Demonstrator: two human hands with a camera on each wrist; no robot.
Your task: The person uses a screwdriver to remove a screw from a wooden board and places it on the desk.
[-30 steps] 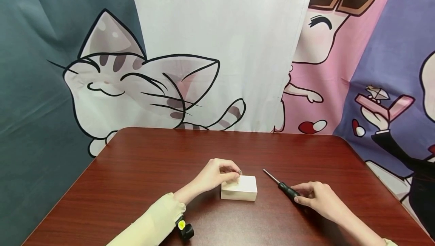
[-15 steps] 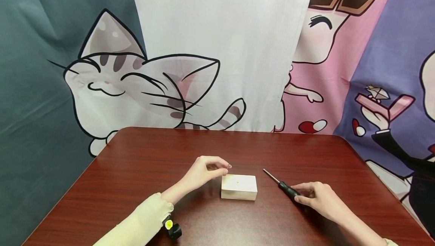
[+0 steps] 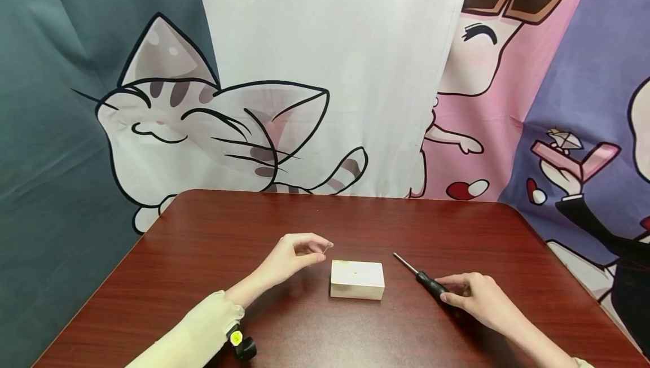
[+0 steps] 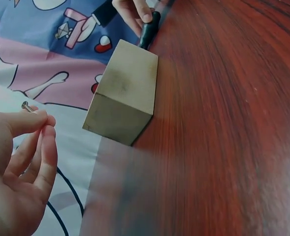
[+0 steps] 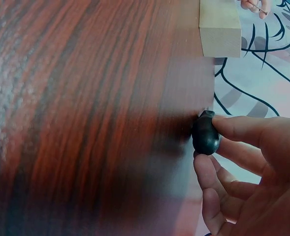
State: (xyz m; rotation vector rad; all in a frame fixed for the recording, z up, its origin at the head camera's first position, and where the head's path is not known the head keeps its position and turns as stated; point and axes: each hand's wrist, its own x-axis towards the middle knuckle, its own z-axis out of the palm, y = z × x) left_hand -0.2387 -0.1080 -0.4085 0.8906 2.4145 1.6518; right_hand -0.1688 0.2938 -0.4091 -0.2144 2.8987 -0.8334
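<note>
Between thumb and fingertips, my left hand (image 3: 291, 256) pinches a small metal screw (image 4: 26, 106); its head pokes out above the thumb in the left wrist view. That hand hovers to the left of a pale wooden block (image 3: 358, 280), apart from it. The block lies flat on the table, and a small dark hole shows in the middle of its top. On the right, my right hand (image 3: 477, 297) grips the black handle of a screwdriver (image 3: 430, 285). Its metal shaft points away and to the left, beside the block without touching it.
The reddish-brown wooden table (image 3: 254, 215) carries the block and both hands' work. Behind it hangs a cloth backdrop (image 3: 325, 29) with a cartoon cat and figures. A black wrist camera (image 3: 242, 345) is strapped at the left sleeve.
My left hand has lifted off the block's top and moved left with the screw, uncovering the hole. The right hand, screwdriver and block have stayed in place.
</note>
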